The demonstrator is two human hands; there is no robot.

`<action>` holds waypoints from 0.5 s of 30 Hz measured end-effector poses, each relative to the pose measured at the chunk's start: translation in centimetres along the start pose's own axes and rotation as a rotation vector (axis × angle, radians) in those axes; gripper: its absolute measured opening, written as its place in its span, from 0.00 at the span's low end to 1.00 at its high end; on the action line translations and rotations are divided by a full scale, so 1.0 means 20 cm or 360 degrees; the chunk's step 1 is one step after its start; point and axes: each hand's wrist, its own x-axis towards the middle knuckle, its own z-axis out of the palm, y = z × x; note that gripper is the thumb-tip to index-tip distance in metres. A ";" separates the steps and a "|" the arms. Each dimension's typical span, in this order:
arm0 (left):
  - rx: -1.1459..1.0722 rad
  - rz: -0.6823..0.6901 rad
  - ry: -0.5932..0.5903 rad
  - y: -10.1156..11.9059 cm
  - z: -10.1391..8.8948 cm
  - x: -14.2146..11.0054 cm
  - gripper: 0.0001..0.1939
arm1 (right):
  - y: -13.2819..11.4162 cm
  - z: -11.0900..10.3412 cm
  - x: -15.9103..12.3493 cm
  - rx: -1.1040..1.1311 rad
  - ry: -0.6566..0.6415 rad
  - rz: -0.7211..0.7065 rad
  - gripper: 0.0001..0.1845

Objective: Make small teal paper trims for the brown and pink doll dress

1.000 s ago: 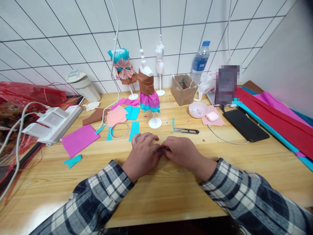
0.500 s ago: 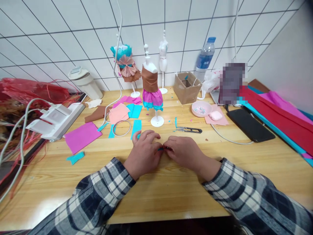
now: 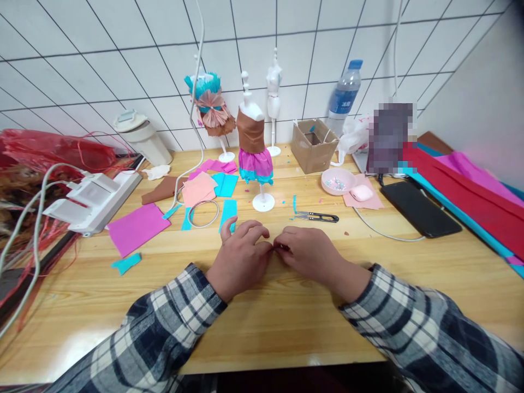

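Note:
Close to the table's middle, my left hand [image 3: 244, 254] and my right hand [image 3: 306, 252] meet with their fingertips pinched together. Between them is a small piece of blue paper, seen there half a second ago and now covered by the fingers. The left little finger sticks out, away from the pinch. Just beyond my hands stands a white mini mannequin [image 3: 252, 113] in a brown top and a pink skirt [image 3: 255, 165] with a blue hem. Black-handled thread snips [image 3: 317, 216] lie past my right hand, beside a thin blue scrap [image 3: 294, 204].
Left are pink paper [image 3: 138, 229], peach paper [image 3: 199, 189], blue pieces and a bangle [image 3: 203, 214]. A power strip [image 3: 94, 202] sits at the left edge. Behind stand a cardboard box [image 3: 313, 146], a bowl of beads [image 3: 338, 182] and a water bottle [image 3: 345, 95]; a phone [image 3: 420, 208] lies right.
The blue bit that showed between my fingertips is now out of sight. My left fingers have shifted slightly; my right hand stays nearly in place.

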 end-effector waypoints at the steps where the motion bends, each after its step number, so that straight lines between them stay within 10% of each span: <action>1: -0.0012 0.0001 -0.0018 0.00 -0.01 0.00 0.09 | -0.01 0.00 0.00 0.0007 0.0002 -0.0006 0.11; 6: -0.0090 0.0032 -0.0024 0.00 -0.03 0.00 0.08 | 0.02 -0.03 0.00 0.0165 0.0023 -0.0054 0.09; 12: -0.0461 -0.0177 0.0112 -0.08 -0.01 0.00 0.05 | 0.30 -0.16 0.01 0.0249 0.0525 0.0337 0.10; 15: -0.0607 -0.0269 0.0194 -0.10 -0.01 0.00 0.04 | 0.39 -0.19 0.00 0.0118 0.0381 0.0230 0.07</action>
